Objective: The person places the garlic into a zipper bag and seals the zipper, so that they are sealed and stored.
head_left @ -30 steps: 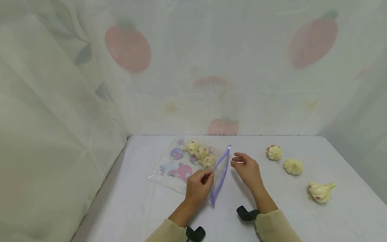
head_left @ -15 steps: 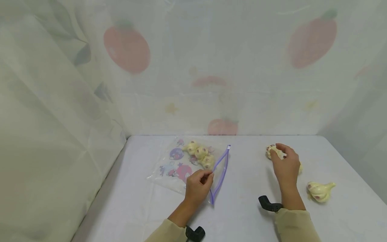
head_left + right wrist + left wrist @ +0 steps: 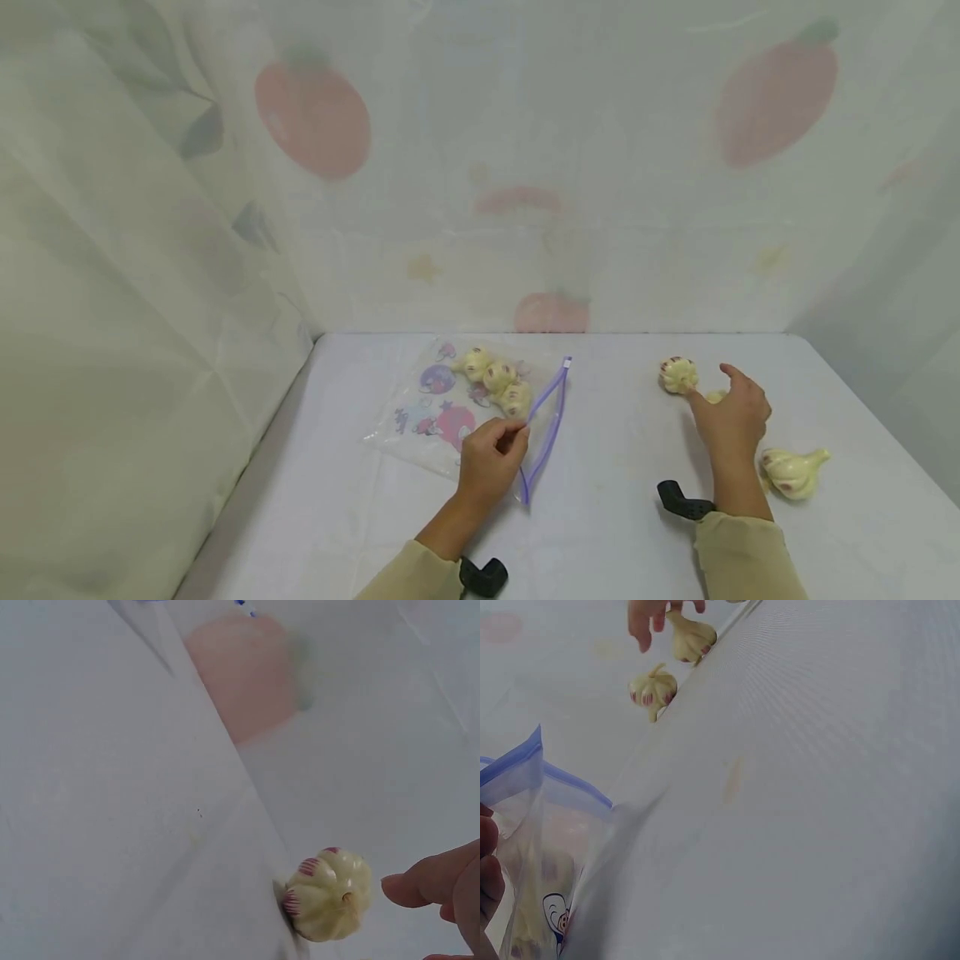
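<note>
My left hand [image 3: 487, 467] pinches the near lip of a clear zip bag [image 3: 457, 427] with a purple zip [image 3: 553, 433] and cartoon prints. The bag lies flat, mouth parted and facing right; three garlic bulbs [image 3: 498, 377] are inside. At the right, my right hand [image 3: 731, 421] hovers with thumb and fingers spread over a pale garlic bulb [image 3: 716, 396], hiding most of it. Just left of the thumb sits a purple-streaked garlic bulb [image 3: 678, 375], also seen as a striped bulb [image 3: 330, 896] in the right wrist view.
A third loose garlic bulb [image 3: 793, 473] lies nearer the front right, beside the right wrist. The white table [image 3: 600, 550] ends at a hanging printed curtain [image 3: 450, 250] behind; more curtain [image 3: 150, 375] hangs along the left side.
My right hand has moved from beside the bag's mouth rightward to the loose garlic bulbs, with its fingers spread wider. My left hand keeps its pinch on the bag.
</note>
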A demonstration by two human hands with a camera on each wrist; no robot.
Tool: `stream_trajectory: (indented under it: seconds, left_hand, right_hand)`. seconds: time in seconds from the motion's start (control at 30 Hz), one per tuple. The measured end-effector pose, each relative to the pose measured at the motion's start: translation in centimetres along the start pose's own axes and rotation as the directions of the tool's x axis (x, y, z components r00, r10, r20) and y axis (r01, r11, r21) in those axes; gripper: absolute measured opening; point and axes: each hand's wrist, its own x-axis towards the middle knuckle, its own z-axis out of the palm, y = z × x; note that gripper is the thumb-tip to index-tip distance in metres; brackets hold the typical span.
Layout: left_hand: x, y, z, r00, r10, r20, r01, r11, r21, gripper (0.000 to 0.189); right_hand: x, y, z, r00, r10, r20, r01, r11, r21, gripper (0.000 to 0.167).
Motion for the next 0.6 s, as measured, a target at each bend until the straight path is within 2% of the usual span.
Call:
stream_trajectory:
  seconds: [0.1,0.2,0.4,0.6]
  left_hand:
    - [0.0,0.1,0.0,1.0,-0.004,0.003,0.004,1.0,-0.006,0.006]
    - [0.0,0.1,0.0,1.0,-0.009,0.007,0.009,1.0,-0.011,0.005]
    - [0.1,0.1,0.1,1.0,-0.021,0.013,0.021,1.0,-0.014,0.005]
    - [0.0,0.1,0.1,0.999,-0.046,0.015,0.046,0.999,-0.009,0.005]
  right_hand:
    - [0.2,0.6,0.1,0.997,0.021,0.078,-0.018,0.999,-0.043,0.074]
    - [0.4,1.1,0.2,0.993,0.023,0.114,-0.015,0.997,-0.071,0.074]
    - [0.7,1.7,0.4,0.993,0.004,0.12,0.011,0.992,-0.122,0.075]
    - [0.4,2.1,0.5,0.995,-0.04,0.09,0.05,0.992,-0.112,0.074]
